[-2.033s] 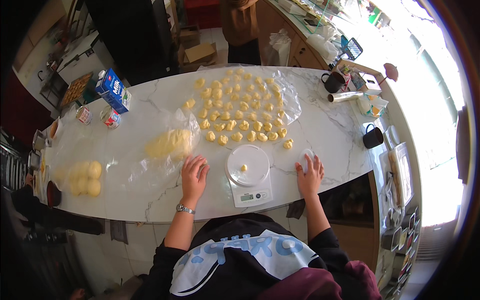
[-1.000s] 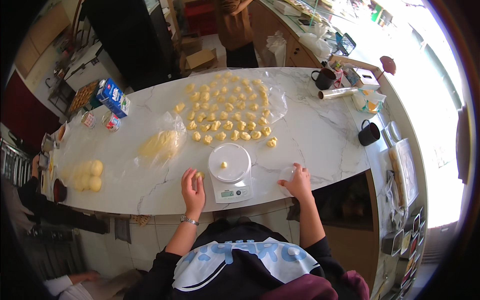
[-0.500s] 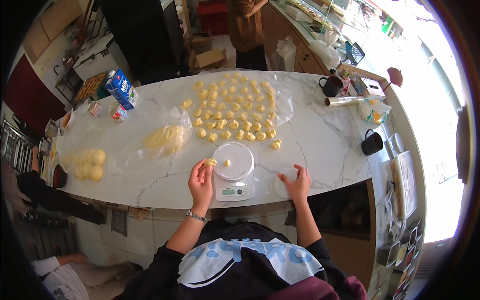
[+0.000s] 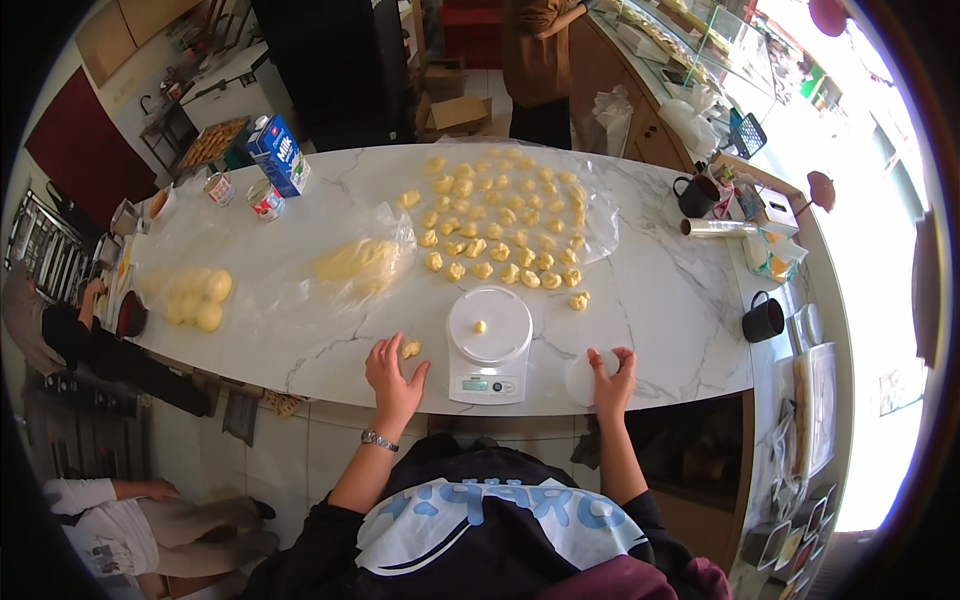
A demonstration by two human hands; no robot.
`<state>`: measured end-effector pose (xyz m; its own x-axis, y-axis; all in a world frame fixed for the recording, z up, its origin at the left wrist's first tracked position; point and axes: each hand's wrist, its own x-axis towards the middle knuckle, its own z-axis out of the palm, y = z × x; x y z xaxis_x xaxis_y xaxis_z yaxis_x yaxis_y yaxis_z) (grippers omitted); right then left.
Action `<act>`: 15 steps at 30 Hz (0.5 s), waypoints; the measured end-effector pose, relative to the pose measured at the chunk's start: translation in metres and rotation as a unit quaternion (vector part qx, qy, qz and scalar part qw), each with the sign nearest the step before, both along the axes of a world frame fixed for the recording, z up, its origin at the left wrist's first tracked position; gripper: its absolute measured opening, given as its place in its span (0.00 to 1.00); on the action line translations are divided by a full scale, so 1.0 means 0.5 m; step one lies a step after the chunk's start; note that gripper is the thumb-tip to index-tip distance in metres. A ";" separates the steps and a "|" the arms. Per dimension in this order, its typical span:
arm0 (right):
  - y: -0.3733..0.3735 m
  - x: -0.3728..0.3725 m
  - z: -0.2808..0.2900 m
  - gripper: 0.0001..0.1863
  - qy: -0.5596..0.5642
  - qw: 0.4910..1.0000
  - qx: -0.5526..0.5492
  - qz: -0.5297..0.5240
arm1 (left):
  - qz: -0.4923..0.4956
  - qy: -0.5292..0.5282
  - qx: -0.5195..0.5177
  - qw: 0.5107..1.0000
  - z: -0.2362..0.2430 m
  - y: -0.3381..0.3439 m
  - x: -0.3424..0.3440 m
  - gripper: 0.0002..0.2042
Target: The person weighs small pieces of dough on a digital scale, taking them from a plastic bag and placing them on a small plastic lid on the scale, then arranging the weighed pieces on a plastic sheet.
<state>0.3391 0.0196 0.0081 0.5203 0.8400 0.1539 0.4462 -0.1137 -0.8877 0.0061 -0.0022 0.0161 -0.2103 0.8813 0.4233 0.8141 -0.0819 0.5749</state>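
Observation:
My left hand (image 4: 393,380) is open over the marble counter (image 4: 690,300), fingers apart. Close by its thumb and fingertips, a small lump of yellow dough (image 4: 411,348) lies on the counter. Just right of it stands a white kitchen scale (image 4: 490,365) with a lit display and a small dough ball (image 4: 480,327) on its round plate. My right hand (image 4: 614,382) is open at the right, thumb and fingers apart, touching or just above the edge of a pale translucent disc (image 4: 578,382). A plastic sheet at the back bears several rows of dough lumps (image 4: 500,254).
Left of centre lies a larger dough mass (image 4: 350,266) in clear plastic. Smooth dough balls (image 4: 218,286), a milk carton (image 4: 280,158) and cans (image 4: 266,202) stand farther left. Dark mugs (image 4: 763,318) and a film roll (image 4: 718,229) are at the right. Other people are around the counter.
My left hand has let go of the dough lump, which now lies on the counter left of the scale. The view has shifted slightly; the right hand has hardly moved.

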 end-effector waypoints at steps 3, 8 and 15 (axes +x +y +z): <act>0.004 -0.022 0.008 0.23 -0.015 1.000 -0.002 0.011 | -0.054 -0.079 -0.026 0.995 0.015 0.011 -0.007 0.18; 0.019 -0.036 0.020 0.23 -0.025 0.999 -0.029 0.017 | -0.128 -0.201 0.001 0.971 0.051 0.070 0.015 0.21; 0.028 -0.030 0.009 0.23 -0.012 1.000 -0.018 0.011 | -0.173 -0.311 -0.120 0.927 0.077 0.094 0.064 0.16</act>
